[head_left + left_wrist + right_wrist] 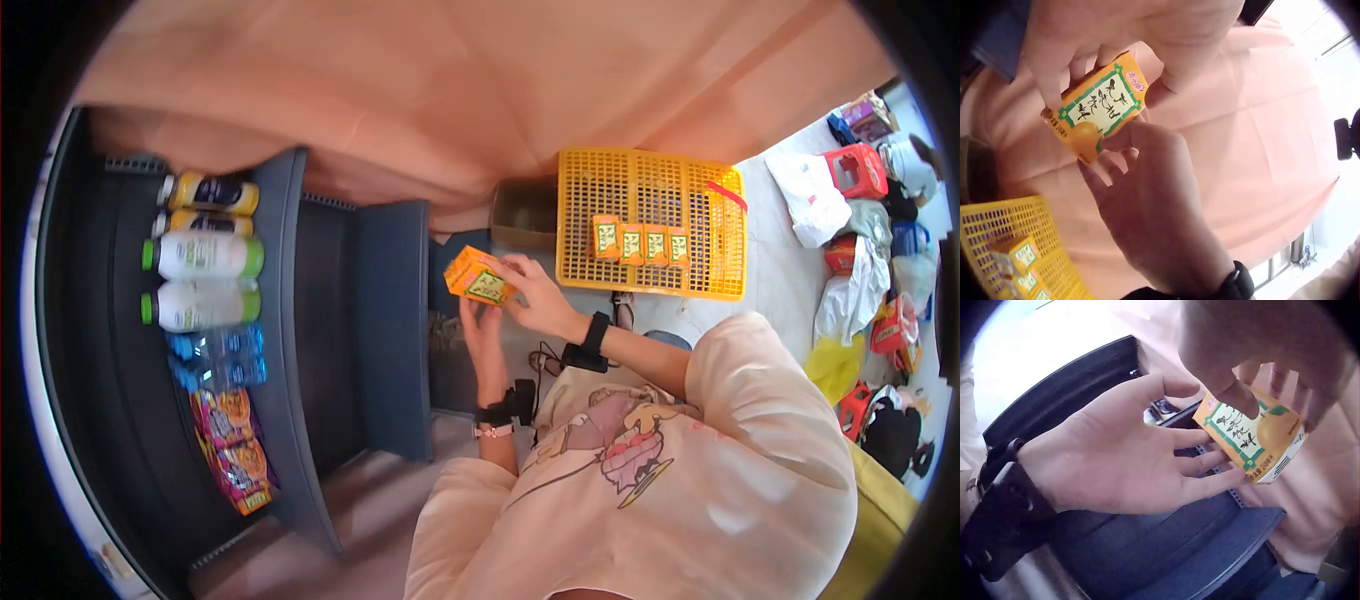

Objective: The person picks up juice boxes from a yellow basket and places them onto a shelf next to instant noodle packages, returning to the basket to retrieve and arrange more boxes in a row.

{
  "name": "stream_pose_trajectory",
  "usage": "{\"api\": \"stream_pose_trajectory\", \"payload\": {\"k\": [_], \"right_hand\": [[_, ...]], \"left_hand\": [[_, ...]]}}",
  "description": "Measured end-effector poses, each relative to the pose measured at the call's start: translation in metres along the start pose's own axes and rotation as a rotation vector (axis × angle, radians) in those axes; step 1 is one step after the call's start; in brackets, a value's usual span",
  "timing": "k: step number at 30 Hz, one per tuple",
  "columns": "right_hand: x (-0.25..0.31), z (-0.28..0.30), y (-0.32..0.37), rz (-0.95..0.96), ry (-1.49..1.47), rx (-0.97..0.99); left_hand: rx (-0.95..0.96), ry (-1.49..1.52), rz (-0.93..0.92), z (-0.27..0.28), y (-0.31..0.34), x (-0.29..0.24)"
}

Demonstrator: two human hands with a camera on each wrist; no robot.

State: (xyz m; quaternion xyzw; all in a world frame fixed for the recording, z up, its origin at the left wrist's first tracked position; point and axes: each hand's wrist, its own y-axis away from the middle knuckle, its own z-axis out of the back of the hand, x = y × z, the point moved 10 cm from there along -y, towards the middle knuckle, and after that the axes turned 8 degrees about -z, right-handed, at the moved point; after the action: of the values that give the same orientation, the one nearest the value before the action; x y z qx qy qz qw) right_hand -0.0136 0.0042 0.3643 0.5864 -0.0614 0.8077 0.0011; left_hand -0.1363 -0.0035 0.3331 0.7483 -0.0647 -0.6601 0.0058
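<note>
- A dark shelf unit [290, 330] stands at the far left, its boards stepping down toward the person.
- On one board, in a row, are two yellow bottles [238, 196] with dark labels, two white bottles [208, 256] with green caps, clear blue bottles [218, 357] and purple-and-orange packets [225, 415].
- A creased pink cloth [480, 90] spans the background behind the shelf and the basket.
- The left hand [485, 352] has its fingers nearly straight, their tips touching the box's edge and underside; its thumb stands apart.
- An orange drink box [478, 278] with a green-framed label is in the air between both hands, tilted, beside the lower shelf board.
- The right hand [543, 300] is clamped on that box, thumb across the label face, fingers on the other side.
- A brown bin [524, 214] sits just beside a yellow mesh basket [590, 182], which bears four orange boxes [655, 245] in a row and a red strip [727, 195].
- Pale floor [768, 240] runs on to the right, with white bags [808, 200], a red stool [857, 172], a yellow bag [835, 372] and a black bag [892, 440] in a loose clutter.
</note>
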Motion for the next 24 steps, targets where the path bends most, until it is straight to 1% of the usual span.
{"api": "stream_pose_trajectory", "payload": {"k": [1,3,4,5,7,9,10,12,13,15,17,20,24], "right_hand": [[0.010,-0.013,-0.001,0.001,-0.002,0.024],[0.033,-0.032,-0.001,0.078,-0.049,0.021],[0.043,-0.046,-0.002,0.096,-0.077,0.091],[0.056,-0.054,-0.004,0.116,-0.069,0.113],[0.080,-0.083,0.002,0.125,-0.099,0.258],[0.105,-0.108,0.012,0.177,-0.082,0.298],[0.120,-0.119,0.014,0.228,-0.067,0.319],[0.147,-0.143,0.020,0.307,-0.061,0.336],[0.158,-0.154,0.025,0.338,-0.069,0.339],[0.187,-0.178,0.033,0.390,-0.080,0.414],[0.213,-0.202,0.041,0.425,-0.124,0.465],[0.255,-0.237,0.059,0.525,-0.179,0.560],[0.309,-0.287,0.094,0.659,-0.297,0.749]], "left_hand": [[-0.026,-0.025,-0.035,0.015,0.004,-0.013],[-0.062,-0.012,-0.043,0.038,0.013,-0.041],[-0.104,-0.013,-0.068,0.052,0.016,-0.051],[-0.140,-0.012,-0.096,0.065,0.018,-0.061],[-0.215,-0.010,-0.132,0.090,0.033,-0.077],[-0.292,-0.005,-0.258,0.115,0.046,-0.102],[-0.343,-0.026,-0.271,0.129,0.053,-0.110],[-0.406,-0.053,-0.359,0.158,0.068,-0.125],[-0.450,-0.098,-0.401,0.173,0.077,-0.133],[-0.549,-0.126,-0.457,0.203,0.096,-0.148],[-0.608,-0.204,-0.546,0.224,0.119,-0.171],[-0.748,-0.233,-0.615,0.255,0.159,-0.202],[-0.897,-0.247,-0.662,0.304,0.217,-0.225]]}}
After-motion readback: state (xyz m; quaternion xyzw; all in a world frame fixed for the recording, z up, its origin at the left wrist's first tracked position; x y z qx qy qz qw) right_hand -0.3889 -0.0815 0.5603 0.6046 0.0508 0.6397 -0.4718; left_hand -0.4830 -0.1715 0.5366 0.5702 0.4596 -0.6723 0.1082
